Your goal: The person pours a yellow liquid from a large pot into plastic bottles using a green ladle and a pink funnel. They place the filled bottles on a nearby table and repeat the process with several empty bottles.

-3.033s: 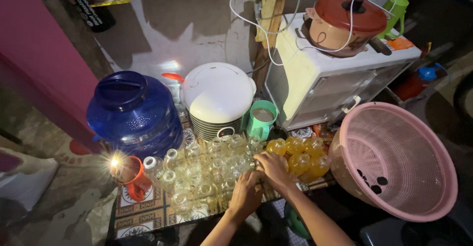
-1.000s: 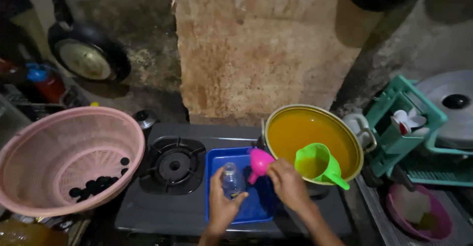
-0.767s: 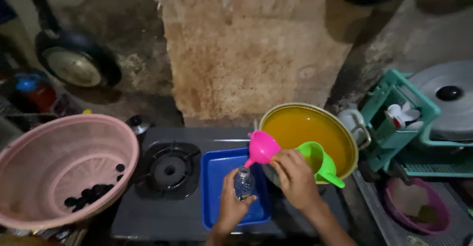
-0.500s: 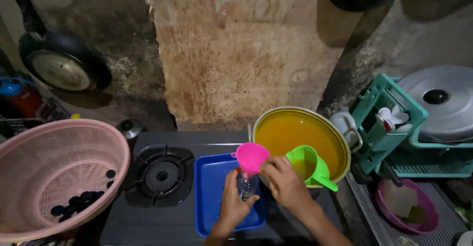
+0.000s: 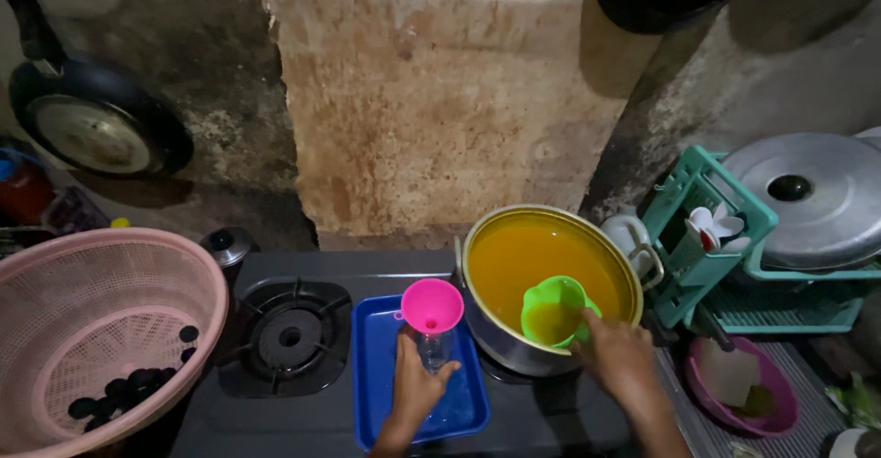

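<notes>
The left hand (image 5: 418,386) has its fingers wrapped around a small clear bottle (image 5: 433,350) standing in the blue tray (image 5: 381,366) near the front edge of the stove top (image 5: 275,421), a pink funnel (image 5: 432,306) seated in its neck. The right hand (image 5: 617,357) grips the handle of a green scoop (image 5: 553,309), dipped in the orange liquid of the big pot (image 5: 549,270) just right of the tray.

The left hand (image 5: 415,386) grips a small clear bottle (image 5: 433,352) standing in the blue tray (image 5: 384,329), a pink funnel (image 5: 432,306) on top. The right hand (image 5: 620,357) holds a green jug (image 5: 554,309) inside the pot (image 5: 549,279) of yellow liquid.
</notes>
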